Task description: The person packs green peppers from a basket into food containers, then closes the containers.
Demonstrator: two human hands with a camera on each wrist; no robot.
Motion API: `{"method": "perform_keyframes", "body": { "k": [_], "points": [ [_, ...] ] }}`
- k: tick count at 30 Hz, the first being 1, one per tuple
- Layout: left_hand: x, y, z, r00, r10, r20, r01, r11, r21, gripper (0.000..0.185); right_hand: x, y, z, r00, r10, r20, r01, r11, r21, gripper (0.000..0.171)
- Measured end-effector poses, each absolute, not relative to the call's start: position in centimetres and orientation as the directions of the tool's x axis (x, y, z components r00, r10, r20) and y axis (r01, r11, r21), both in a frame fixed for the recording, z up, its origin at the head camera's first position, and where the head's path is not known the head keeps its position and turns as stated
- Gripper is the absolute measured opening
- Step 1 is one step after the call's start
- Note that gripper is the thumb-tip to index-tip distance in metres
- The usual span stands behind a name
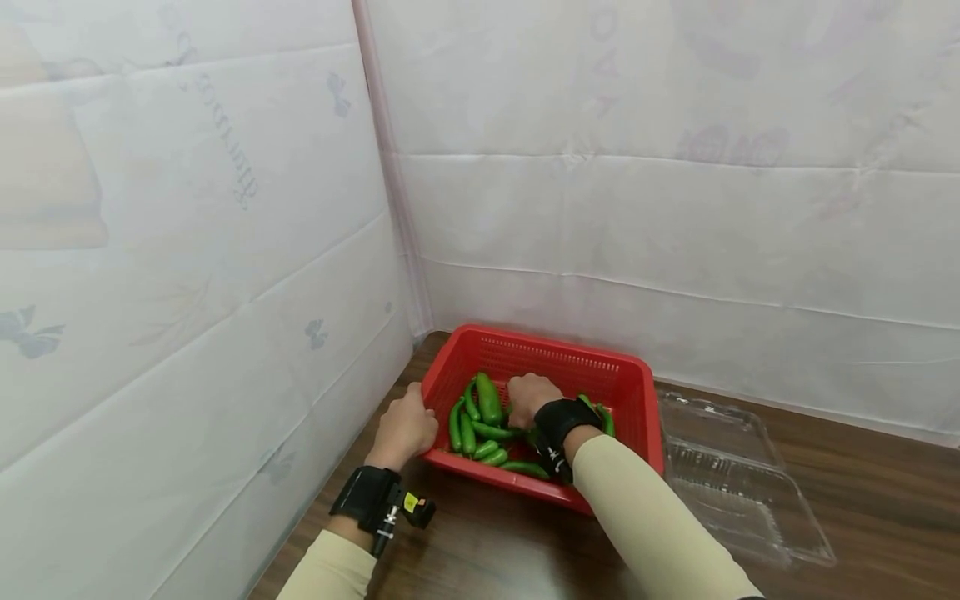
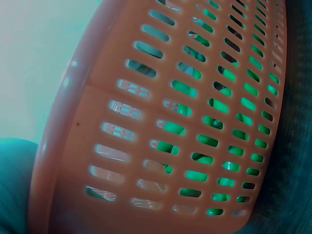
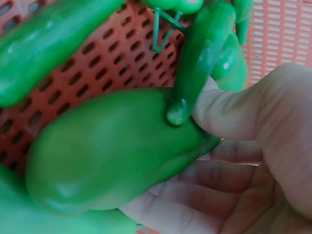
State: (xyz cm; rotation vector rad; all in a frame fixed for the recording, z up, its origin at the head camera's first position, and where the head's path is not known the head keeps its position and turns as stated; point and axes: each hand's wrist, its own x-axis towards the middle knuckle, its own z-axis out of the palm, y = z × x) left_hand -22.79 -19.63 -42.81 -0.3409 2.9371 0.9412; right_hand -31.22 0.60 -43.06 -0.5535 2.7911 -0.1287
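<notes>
Red slotted basket [image 1: 634, 392] sits on the wooden table, green peppers [image 1: 480, 425] piled inside. Step in hand, judged: picking a pepper. Right hand [image 1: 531, 398] reaches in, fingers [image 3: 195, 195] curled under a fat green pepper [image 3: 112, 146]. Left hand [image 1: 405, 427] grips the basket's left rim. Next: lift the pepper clear without snagging neighbours.

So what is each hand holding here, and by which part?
The right hand grips a green pepper around its thick body, inside the red basket. The left hand holds that basket by its left rim.
</notes>
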Motion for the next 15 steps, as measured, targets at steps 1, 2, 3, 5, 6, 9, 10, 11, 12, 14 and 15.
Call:
{"method": "perform_keyframes", "body": {
  "k": [1,2,3,5,6,9,10,11,12,14,15],
  "points": [
    [-22.8,-19.7,-42.8,-0.977,-0.193,-0.096,-0.212,0.792,0.572,0.053,-31.2,0.6,-42.8,-0.885,-0.387,-0.261,-0.362,0.922,-0.140,0.016],
    [-22.8,-19.7,-42.8,-0.978,-0.190,-0.088,-0.205,0.792,0.574,0.052,-31.1,0.6,-42.6,-0.884,-0.390,-0.257,-0.365,0.921,-0.140,0.016],
    [-22.7,-19.7,-42.7,-0.979,-0.185,-0.081,-0.198,0.792,0.577,0.051,-31.0,0.7,-42.3,-0.884,-0.392,-0.255,-0.368,0.919,-0.140,0.016],
    [-22.7,-19.8,-42.7,-0.982,-0.177,-0.065,-0.182,0.794,0.580,0.048,-30.9,0.8,-41.7,-0.883,-0.396,-0.251,-0.370,0.917,-0.146,0.015],
    [-22.7,-19.8,-42.7,-0.983,-0.174,-0.059,-0.175,0.793,0.583,0.047,-30.8,1.0,-41.4,-0.882,-0.399,-0.250,-0.372,0.916,-0.150,0.014],
    [-22.7,-19.7,-42.7,-0.984,-0.169,-0.059,-0.171,0.793,0.585,0.046,-30.8,1.2,-40.6,-0.883,-0.396,-0.252,-0.366,0.917,-0.158,0.013],
    [-22.7,-19.7,-42.7,-0.984,-0.168,-0.060,-0.171,0.792,0.586,0.045,-30.8,1.3,-40.4,-0.884,-0.393,-0.252,-0.362,0.918,-0.160,0.013],
    [-22.8,-19.7,-42.7,-0.984,-0.168,-0.063,-0.173,0.791,0.587,0.046,-30.7,1.4,-40.1,-0.885,-0.390,-0.253,-0.359,0.919,-0.161,0.014],
    [-22.8,-19.7,-42.7,-0.984,-0.168,-0.065,-0.174,0.790,0.588,0.045,-30.8,1.5,-39.9,-0.886,-0.386,-0.257,-0.354,0.921,-0.163,0.017],
    [-22.9,-19.7,-42.7,-0.984,-0.166,-0.068,-0.174,0.790,0.588,0.045,-30.8,1.7,-39.6,-0.886,-0.384,-0.260,-0.352,0.922,-0.163,0.025],
    [-22.9,-19.7,-42.7,-0.984,-0.166,-0.069,-0.175,0.791,0.587,0.046,-30.8,1.8,-39.4,-0.884,-0.388,-0.260,-0.355,0.920,-0.164,0.031]
  ]
}}
